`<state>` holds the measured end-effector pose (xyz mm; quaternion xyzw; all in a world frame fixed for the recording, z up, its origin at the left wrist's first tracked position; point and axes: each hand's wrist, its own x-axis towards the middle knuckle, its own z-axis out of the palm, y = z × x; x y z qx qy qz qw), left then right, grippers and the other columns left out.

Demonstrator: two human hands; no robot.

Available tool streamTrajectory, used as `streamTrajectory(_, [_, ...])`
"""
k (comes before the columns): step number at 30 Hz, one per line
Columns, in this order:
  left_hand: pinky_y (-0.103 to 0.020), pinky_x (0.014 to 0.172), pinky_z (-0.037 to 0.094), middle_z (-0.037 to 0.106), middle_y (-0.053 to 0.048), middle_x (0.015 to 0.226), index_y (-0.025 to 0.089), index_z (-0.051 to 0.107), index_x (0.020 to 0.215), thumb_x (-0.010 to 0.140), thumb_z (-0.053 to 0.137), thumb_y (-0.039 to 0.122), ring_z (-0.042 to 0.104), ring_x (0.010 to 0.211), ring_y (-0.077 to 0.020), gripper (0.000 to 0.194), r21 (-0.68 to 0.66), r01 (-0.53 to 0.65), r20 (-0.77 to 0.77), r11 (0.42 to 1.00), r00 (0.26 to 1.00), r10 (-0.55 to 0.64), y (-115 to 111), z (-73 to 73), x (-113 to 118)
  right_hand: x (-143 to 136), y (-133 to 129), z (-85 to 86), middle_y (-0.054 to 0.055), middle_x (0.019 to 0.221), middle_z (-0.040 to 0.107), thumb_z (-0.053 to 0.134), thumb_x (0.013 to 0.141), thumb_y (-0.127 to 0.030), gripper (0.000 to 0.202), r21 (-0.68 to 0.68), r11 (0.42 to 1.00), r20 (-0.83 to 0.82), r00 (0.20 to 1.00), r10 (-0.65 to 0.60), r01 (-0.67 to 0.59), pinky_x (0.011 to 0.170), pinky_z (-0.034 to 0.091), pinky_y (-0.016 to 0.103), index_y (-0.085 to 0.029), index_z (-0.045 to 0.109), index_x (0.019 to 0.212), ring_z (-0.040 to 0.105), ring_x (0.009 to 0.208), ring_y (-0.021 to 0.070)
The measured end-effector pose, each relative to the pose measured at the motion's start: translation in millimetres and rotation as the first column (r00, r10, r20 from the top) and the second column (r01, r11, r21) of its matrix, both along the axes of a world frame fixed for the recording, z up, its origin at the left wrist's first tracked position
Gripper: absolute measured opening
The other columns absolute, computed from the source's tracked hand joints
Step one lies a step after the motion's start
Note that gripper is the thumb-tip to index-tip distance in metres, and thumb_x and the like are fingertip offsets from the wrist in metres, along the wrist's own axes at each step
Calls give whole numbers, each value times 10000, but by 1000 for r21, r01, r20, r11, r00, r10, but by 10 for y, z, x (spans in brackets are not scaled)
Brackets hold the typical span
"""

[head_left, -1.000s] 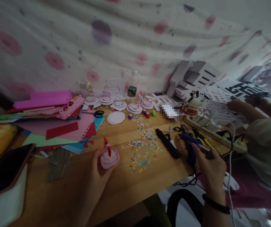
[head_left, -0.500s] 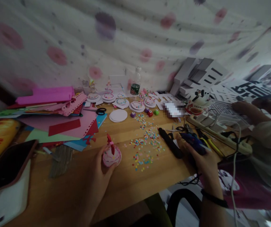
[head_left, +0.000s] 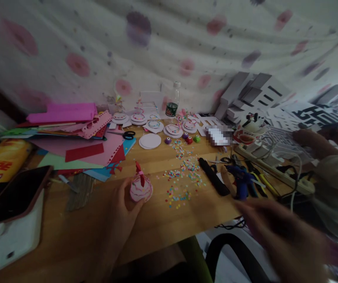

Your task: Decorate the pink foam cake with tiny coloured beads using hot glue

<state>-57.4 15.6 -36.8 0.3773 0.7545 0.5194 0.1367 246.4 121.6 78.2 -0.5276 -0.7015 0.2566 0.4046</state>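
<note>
A small pink-and-white toy cake (head_left: 141, 190) with a red bow-like piece (head_left: 140, 173) on top is held in my left hand (head_left: 124, 210), thumb and fingers closed round its sides. At the lower right, my right hand (head_left: 278, 232) is smeared by motion, so its fingers do not show clearly. It is in front of a blue glue gun (head_left: 241, 181) and apart from its body. Beside the gun lie a black case-like strip (head_left: 213, 177) and yellow-handled pliers (head_left: 267, 182). Colourful confetti dots (head_left: 183, 173) are scattered on the wood right of the cake.
Decorated white discs (head_left: 173, 130), a bottle (head_left: 172, 100) and small coloured beads (head_left: 189, 140) line the back. Coloured paper (head_left: 77, 137), black scissors (head_left: 128, 135) and a phone (head_left: 17, 192) lie to the left. A power strip (head_left: 275, 169) and another person's arm (head_left: 334, 173) are on the right.
My right hand has let go of the blue glue gun and moved towards me and to the right. The gun stays on the table. My left hand still holds the toy cake.
</note>
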Motion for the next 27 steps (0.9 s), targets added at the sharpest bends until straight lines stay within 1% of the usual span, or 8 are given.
streamTrajectory(4, [-547, 1098, 433, 588, -138, 1354, 237, 476, 1337, 748, 746, 412, 561, 1286, -314, 671, 39, -24, 23, 999, 999, 24, -34, -89, -38, -1320, -67, -96, 8, 594, 647, 750, 831, -390, 301, -66, 896, 253, 861, 441, -439, 508, 399, 277, -196, 758, 1062, 564, 525, 178])
streamTrajectory(5, [-546, 1091, 442, 587, -139, 1354, 239, 472, 1341, 744, 751, 427, 564, 1285, -316, 685, 49, -30, 23, 998, 999, 29, -36, -103, -42, -1512, -64, -138, 16, 618, 668, 752, 838, -388, 356, -109, 875, 315, 819, 480, -471, 523, 399, 272, -180, 743, 1127, 586, 550, 183])
streamTrajectory(7, [-549, 1087, 447, 583, -148, 1352, 225, 466, 1347, 752, 739, 441, 570, 1281, -319, 689, 74, -40, 4, 996, 999, 40, -32, -122, -41, -1683, -62, -212, 41, 679, 709, 717, 877, -299, 209, -175, 831, 406, 731, 549, -527, 545, 389, 268, -191, 774, 1046, 616, 593, 187])
streamTrajectory(10, [-559, 1099, 433, 582, -159, 1352, 202, 474, 1343, 780, 702, 426, 563, 1290, -325, 647, 77, -47, -24, 996, 998, 49, -26, -138, -36, -1571, -71, -244, 67, 755, 733, 665, 917, -210, 147, -158, 793, 366, 712, 600, -588, 581, 401, 268, -205, 803, 867, 636, 650, 186])
streamTrajectory(15, [-554, 1046, 483, 592, -153, 1341, 206, 497, 1335, 750, 725, 401, 589, 1238, -328, 657, 51, -55, -76, 997, 995, 59, -76, -158, -83, -1261, -22, -69, 65, 762, 741, 667, 934, -375, 241, -31, 779, 29, 778, 627, -627, 626, 456, 276, -207, 812, 842, 653, 679, 185])
streamTrajectory(22, [-566, 1075, 440, 599, -149, 1334, 208, 477, 1364, 759, 727, 393, 550, 1272, -344, 680, 18, 59, -236, 998, 970, -53, -21, 30, -40, -1229, 30, 234, 60, 880, 798, 654, 908, -435, 262, -181, 791, -230, 807, 544, -585, 669, 502, 291, -213, 783, 856, 682, 731, 193])
streamTrajectory(25, [-535, 1058, 454, 635, -117, 1299, 233, 519, 1321, 813, 663, 351, 584, 1229, -317, 541, 10, 90, -206, 996, 975, -86, 75, 138, 36, -1205, -8, 318, 64, 885, 784, 621, 908, -543, 370, -244, 732, -388, 756, 527, -636, 467, 368, 236, -201, 736, 828, 466, 479, 97])
streamTrajectory(27, [-522, 1031, 472, 664, -112, 1250, 229, 559, 1270, 827, 636, 327, 609, 1183, -311, 461, 6, 92, -209, 996, 974, -89, 124, 176, 70, -1167, -41, 335, 43, 784, 762, 585, 913, -598, 433, -294, 614, -448, 673, 588, -732, 415, 266, 230, -197, 702, 800, 324, 422, 78])
